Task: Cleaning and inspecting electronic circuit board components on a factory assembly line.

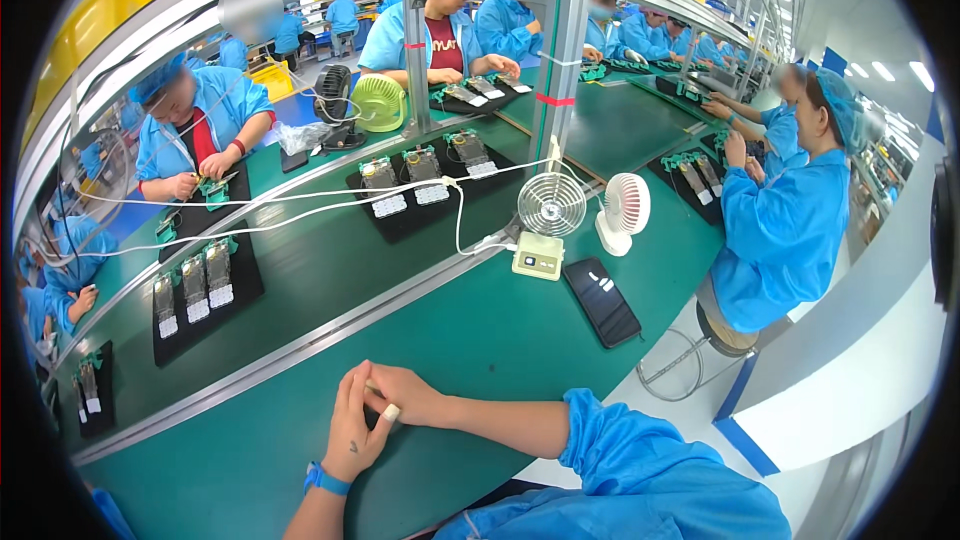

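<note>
Black phone [602, 302] beyond the touching hands [352, 432], rightward.

The left hand [352, 432] and right hand [412, 396] met above the bench [480, 450]; rightward lay a phone [602, 305], with two fans [627, 208] behind it; mats [247, 278] lay beyond the rail [345, 323].

— How is the nearer green worktop [490, 340] occupied?
— A black phone [603, 302] is laid flat toward the right. Beyond it, a white fan [628, 203] is stood near a pale box [537, 256]; just above the box a round-grilled fan [551, 204] is seen.
— And farther across?
— The surface is bordered by a metal rail [330, 332]. On the darker green strip [320, 270] past it, one black mat [248, 270] is spread to the left, and another mat [397, 228] nearer the middle.
</note>
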Demonstrator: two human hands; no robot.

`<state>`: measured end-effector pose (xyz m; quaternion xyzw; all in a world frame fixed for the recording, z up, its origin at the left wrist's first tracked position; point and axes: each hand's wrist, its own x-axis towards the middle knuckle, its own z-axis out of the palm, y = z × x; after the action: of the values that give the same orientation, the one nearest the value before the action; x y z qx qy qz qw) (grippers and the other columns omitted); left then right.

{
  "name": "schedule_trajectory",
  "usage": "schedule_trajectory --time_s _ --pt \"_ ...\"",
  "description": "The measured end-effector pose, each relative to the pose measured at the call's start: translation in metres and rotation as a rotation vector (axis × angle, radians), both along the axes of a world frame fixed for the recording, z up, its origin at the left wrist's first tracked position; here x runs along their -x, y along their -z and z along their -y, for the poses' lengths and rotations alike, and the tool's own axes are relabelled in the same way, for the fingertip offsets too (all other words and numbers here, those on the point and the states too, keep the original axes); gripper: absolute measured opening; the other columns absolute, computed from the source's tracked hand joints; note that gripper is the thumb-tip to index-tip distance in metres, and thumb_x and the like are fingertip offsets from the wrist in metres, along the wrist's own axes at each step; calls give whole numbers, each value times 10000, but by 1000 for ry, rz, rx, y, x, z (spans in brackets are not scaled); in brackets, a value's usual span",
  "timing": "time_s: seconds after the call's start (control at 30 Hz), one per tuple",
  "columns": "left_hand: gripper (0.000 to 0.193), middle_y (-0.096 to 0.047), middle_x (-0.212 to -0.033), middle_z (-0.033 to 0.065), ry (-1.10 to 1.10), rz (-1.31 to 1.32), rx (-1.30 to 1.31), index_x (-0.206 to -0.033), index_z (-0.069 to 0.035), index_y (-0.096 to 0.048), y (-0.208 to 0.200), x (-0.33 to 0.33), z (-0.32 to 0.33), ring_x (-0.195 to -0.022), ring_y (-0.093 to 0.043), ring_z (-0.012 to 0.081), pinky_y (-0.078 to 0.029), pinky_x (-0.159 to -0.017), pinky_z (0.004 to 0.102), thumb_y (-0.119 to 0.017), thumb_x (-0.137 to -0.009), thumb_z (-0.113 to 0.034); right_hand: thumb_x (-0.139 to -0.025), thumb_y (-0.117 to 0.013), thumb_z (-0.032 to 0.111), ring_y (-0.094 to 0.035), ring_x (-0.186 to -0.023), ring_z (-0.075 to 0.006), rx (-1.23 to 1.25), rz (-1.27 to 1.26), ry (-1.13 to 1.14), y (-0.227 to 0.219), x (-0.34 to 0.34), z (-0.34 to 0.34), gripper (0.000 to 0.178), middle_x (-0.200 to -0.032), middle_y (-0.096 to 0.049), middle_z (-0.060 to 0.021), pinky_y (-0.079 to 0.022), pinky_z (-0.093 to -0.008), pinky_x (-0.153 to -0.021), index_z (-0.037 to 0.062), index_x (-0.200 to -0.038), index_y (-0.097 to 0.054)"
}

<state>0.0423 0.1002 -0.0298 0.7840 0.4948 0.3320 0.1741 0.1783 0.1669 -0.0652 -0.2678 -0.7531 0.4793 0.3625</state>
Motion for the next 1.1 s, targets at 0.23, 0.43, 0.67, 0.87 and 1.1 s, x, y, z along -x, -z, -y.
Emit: schedule_trajectory --time_s 0.23,0.43,0.67,0.87,1.1 --pt "629 -379 -1349 230 -15 6 24 -1386 9 -317 -2 -3 0 -1230 -430 373 -372 -1025 396 -600 -833 -91 -817 -520 75 -530 -713 -292 -117 -40 57 18 5 -4 117 -817 -529 -130 -432 -381 -634 22 -910 -475" --pt "625 -387 -1345 223 -17 9 11 -1383 4 -323 0 -3 -2 -1218 -443 370 -390 -1009 394 -607 -837 -103 -838 -504 110 -538 -738 -329 -136 -33 76 13 2 -4 138 -836 -541 -158 -438 -403 -658 8 -910 -447" --pt "623 -395 -1339 221 -15 8 7 -1385 1 -324 2 -4 -4 -1211 -450 367 -396 -1002 391 -609 -844 -116 -864 -512 132 -548 -768 -327 -165 -17 65 21 4 -8 164 -873 -543 -158 -446 -404 -675 4 -956 -466" --pt "622 -397 -1337 222 -3 14 -15 -1386 0 -323 2 -4 -6 -1208 -452 368 -401 -996 390 -609 -846 -119 -869 -517 142 -553 -787 -343 -177 -5 77 22 4 -9 181 -899 -551 -171 -451 -412 -682 4 -974 -465" --pt "632 -398 -1335 226 0 13 -7 -1387 -4 -323 4 -4 -9 -1199 -459 371 -412 -986 393 -618 -842 -130 -859 -516 136 -552 -779 -362 -172 -39 76 22 3 -11 186 -896 -556 -187 -449 -424 -673 0 -968 -454"
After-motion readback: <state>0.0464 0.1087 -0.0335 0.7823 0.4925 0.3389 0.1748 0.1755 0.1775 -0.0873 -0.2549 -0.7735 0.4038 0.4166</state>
